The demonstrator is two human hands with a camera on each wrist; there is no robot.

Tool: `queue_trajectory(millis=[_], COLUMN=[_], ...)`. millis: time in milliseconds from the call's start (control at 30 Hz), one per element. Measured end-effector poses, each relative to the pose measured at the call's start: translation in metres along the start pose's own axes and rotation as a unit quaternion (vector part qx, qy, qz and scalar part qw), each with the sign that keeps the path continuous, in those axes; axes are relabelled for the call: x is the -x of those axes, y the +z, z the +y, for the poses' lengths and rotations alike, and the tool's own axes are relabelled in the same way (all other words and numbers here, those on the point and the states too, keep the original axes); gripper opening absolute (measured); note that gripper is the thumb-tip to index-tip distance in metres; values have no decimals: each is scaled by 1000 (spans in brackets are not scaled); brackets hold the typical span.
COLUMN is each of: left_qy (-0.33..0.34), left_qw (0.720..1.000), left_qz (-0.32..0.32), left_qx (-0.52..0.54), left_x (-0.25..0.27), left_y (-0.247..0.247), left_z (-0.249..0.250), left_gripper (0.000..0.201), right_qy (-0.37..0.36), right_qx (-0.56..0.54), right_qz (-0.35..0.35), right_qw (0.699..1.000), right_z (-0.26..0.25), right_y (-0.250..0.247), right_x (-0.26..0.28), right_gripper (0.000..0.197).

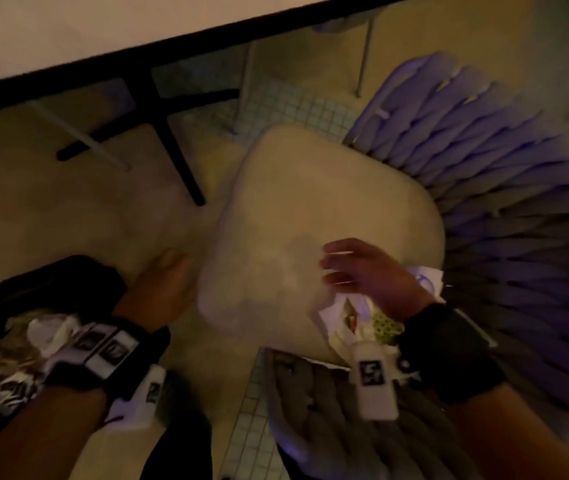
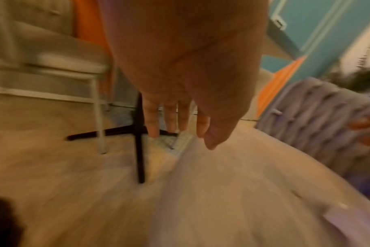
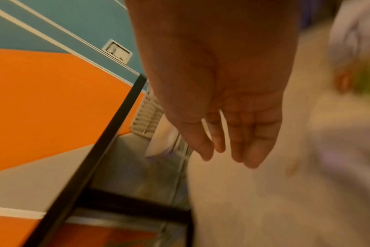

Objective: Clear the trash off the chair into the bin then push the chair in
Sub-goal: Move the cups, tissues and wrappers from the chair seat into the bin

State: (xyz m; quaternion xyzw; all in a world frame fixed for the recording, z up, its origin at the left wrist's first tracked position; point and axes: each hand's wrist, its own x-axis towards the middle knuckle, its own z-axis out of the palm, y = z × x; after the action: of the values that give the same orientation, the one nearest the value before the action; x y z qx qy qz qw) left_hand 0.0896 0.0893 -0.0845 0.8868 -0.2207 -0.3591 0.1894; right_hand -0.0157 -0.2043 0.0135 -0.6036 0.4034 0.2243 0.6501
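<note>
Beige floor [image 1: 68, 220]: 1 chair [image 1: 310, 220], 1 trash [image 1: 352, 317] heap, 1 bin [image 1: 68, 271], 2 hands, fingers [image 1: 336, 252] loose, holding nothing.

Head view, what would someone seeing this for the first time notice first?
The big cream seat cushion fills the middle, ringed on the right by the chair's purple woven back. At its near corner lies crumpled paper trash with the open right hand just over it. At lower left a black bin already holds wrappers, with the open left hand between it and the seat.

The chair's beige seat cushion [image 1: 310, 216] carries crumpled paper trash [image 1: 348, 317] at its near edge; wooden floor [image 1: 51, 209] beneath.
</note>
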Motion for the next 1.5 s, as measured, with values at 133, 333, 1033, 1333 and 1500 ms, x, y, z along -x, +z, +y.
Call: queue_trajectory(millis=[133, 333, 1033, 1333, 1500], left_qy=[71, 150, -26, 112, 249], left_qw=[992, 967, 982, 993, 947], left_qz=[-88, -187, -101, -23, -28], left_qx=[-58, -91, 155, 41, -201], left_x=[-54, -94, -114, -94, -73], left_y=[32, 111, 79, 74, 115], left_z=[99, 215, 220, 169, 196], left_gripper=[42, 67, 43, 38, 50], right_qy=[54, 121, 71, -43, -66], right_qx=[94, 119, -12, -86, -102], right_qz=[171, 178, 185, 255, 244], right_qw=[979, 969, 980, 962, 962], right_z=[42, 96, 130, 107, 102], right_y=[-130, -202, -215, -210, -207], right_x=[-7, -40, -63, -58, -63], right_gripper=[63, 79, 22, 21, 23])
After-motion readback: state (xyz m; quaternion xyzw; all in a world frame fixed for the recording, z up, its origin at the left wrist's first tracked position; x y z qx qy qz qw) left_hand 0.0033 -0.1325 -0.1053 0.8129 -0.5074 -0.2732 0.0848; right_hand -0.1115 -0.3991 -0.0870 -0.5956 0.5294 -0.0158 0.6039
